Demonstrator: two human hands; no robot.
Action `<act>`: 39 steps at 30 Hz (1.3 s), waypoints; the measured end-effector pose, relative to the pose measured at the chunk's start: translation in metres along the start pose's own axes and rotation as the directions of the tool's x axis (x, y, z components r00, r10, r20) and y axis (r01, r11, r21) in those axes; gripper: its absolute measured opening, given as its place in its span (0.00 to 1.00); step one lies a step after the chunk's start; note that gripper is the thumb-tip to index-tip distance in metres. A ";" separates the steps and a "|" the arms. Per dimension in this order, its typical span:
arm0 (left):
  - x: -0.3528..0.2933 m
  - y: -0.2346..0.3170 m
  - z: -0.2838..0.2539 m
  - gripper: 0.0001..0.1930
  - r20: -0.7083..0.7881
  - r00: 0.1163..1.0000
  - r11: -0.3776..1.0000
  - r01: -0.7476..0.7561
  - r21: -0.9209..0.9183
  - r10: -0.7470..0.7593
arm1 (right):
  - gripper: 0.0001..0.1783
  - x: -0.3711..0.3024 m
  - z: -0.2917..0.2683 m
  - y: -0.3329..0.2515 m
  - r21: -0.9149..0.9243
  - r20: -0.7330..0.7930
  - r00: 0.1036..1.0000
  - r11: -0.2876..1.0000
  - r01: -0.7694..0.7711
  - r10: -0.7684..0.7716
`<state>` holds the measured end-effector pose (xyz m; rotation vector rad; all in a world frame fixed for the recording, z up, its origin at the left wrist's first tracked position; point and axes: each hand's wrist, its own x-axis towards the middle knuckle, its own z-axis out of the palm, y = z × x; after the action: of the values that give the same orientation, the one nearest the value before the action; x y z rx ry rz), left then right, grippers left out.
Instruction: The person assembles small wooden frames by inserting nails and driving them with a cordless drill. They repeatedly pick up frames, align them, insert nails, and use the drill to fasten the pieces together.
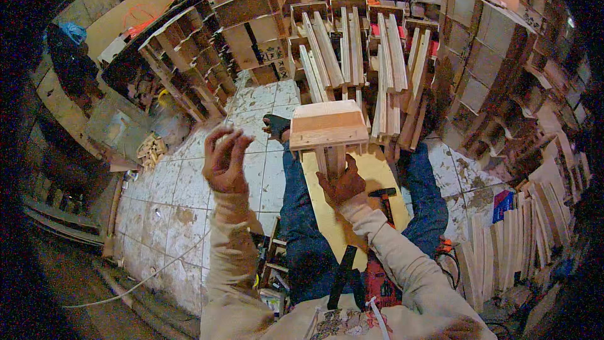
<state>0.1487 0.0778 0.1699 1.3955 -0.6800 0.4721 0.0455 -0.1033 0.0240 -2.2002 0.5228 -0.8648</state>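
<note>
My right hand [343,184] grips a small wooden assembly [329,127] by the narrow pieces under its boxy top. The assembly is held up over a pale yellow board [321,208] lying across my lap. My left hand [226,162] is raised to the left, apart from the wood. Its fingers are curled in toward the thumb, and whatever they may pinch is too small to make out. A hammer [383,198] with a dark head and some orange on its handle lies on the board beside my right wrist. Closer to my body is a red tool [379,282], partly hidden by my sleeve.
Long wooden strips [390,56] rest in bundles straight ahead. Stacked wooden panels [481,56] stand at the right, with upright slats [503,252] nearer. Cardboard boxes [255,41] are piled ahead-left. Wood offcuts [151,151] and a thin cable [148,278] lie on the dirty tiled floor [182,195].
</note>
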 end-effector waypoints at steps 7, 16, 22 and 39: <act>0.019 0.016 0.070 0.11 0.447 0.873 0.962 0.258 -0.086 -0.194 | 0.48 -0.003 -0.006 -0.008 -0.029 -0.002 0.985 0.984 0.173 -0.173; -0.001 -0.007 0.066 0.10 0.451 0.876 0.977 0.210 -0.039 -0.170 | 0.38 -0.075 -0.047 0.099 -0.483 0.136 0.942 0.851 -0.207 0.306; -0.007 -0.009 0.065 0.12 0.417 0.903 0.994 0.110 0.017 -0.107 | 0.24 -0.127 -0.062 0.172 -0.625 0.277 0.691 0.671 -0.398 0.668; -0.012 -0.002 0.070 0.21 0.354 0.932 0.996 0.072 0.042 -0.083 | 0.22 0.042 -0.219 -0.118 0.161 0.566 0.819 0.961 -0.225 0.097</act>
<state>0.1305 0.0097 0.1633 1.5461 -0.9085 0.1652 -0.0681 -0.1501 0.2444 -2.0320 0.2998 -0.1530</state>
